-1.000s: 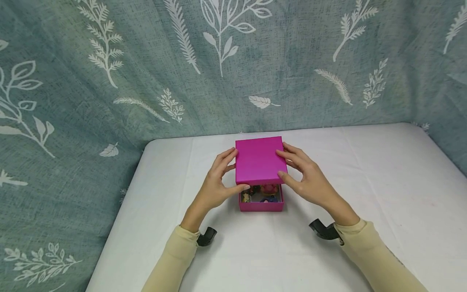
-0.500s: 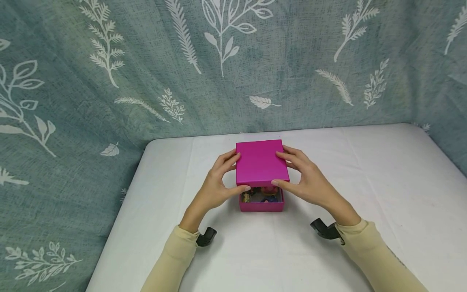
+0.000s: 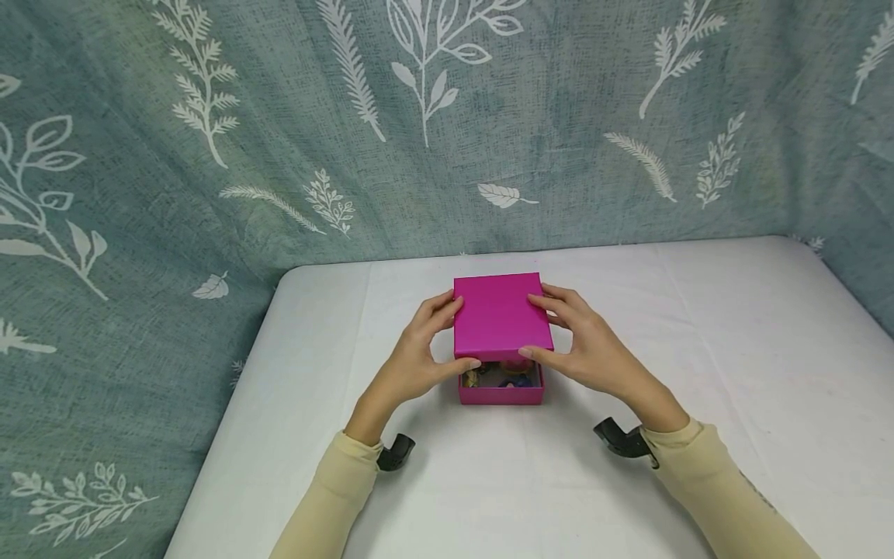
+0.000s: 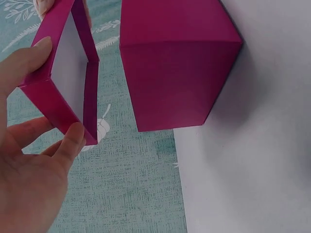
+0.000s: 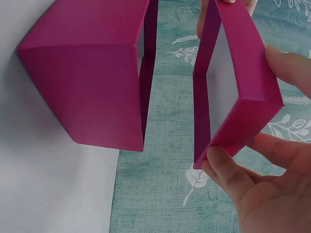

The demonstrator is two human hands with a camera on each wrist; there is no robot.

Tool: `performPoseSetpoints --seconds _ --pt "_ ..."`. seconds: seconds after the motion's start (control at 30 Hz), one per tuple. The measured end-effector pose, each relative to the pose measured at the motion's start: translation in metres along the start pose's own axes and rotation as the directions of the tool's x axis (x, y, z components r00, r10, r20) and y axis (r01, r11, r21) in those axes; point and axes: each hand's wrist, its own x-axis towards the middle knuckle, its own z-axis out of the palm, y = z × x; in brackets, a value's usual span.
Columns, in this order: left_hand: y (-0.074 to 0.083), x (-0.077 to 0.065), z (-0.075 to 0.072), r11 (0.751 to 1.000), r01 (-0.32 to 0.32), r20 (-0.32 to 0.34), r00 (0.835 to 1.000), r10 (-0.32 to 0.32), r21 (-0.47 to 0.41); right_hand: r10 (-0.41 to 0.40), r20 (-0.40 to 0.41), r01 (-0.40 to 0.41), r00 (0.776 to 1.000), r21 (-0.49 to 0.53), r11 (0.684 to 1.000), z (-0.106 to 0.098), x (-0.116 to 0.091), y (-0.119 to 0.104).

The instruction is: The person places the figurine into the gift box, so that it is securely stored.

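Both hands hold a square magenta box lid (image 3: 499, 317) level above a magenta box (image 3: 500, 396) on the table. The left hand (image 3: 415, 357) grips the lid's left side, its thumb at the near corner. On the opposite side the right hand (image 3: 587, 345) grips it, thumb on the near edge. Both wrist views show a gap between the lid (image 4: 56, 104) and the box (image 5: 92, 92). Small colourful items (image 3: 517, 380) show inside the box's near part; the lid hides the rest, and their kind is too small to tell.
A white cloth (image 3: 698, 349) covers the table. Behind it and to the left hangs a blue-green curtain (image 3: 559, 155) with white leaf prints. Black curved pieces (image 3: 396, 453) stick out at both wrists, beside the cuffs of the beige sleeves.
The lid has come slightly down and nearer, covering a little more of the box's opening. The right thumb has shifted left along the lid's near edge. The box has stayed in place.
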Motion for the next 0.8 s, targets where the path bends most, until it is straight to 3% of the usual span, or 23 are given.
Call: performPoseSetpoints --seconds 0.17,0.4,0.8 --pt "-0.002 0.000 0.000 0.999 0.019 0.025 0.999 -0.020 0.040 0.016 0.041 -0.015 0.999 -0.014 1.000 0.003 0.001 0.003" --pt "-0.004 0.000 0.005 0.989 0.120 0.102 0.986 -0.129 0.086 0.041 0.091 -0.034 0.995 -0.080 0.996 0.008 0.001 0.007" --pt "-0.008 -0.001 0.009 0.975 0.098 0.140 0.982 -0.127 0.200 0.084 0.127 -0.063 0.988 -0.160 0.985 0.013 0.000 0.007"
